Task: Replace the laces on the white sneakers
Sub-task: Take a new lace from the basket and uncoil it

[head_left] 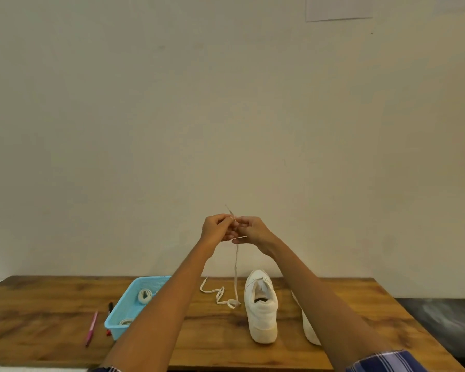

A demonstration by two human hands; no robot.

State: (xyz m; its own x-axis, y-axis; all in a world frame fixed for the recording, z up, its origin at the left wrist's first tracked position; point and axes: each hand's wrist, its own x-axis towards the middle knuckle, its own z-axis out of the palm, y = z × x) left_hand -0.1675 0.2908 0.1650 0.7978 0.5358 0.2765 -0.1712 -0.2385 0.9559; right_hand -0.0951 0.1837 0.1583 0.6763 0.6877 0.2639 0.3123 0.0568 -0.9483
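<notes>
Both hands are raised above the brown wooden table (212,347). The left hand (215,228) and right hand (253,230) pinch one flat white lace (236,267); its tail lies coiled beside the unlaced white canvas sneaker (262,315). Step appears to be straightening the lace. Next move likely calls for threading an end through the toe eyelets. Second sneaker (308,327) mostly hidden by the right forearm.

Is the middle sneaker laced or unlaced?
Unlaced: the sneaker shows a bare tongue; both hands hold a lace above the table.
</notes>
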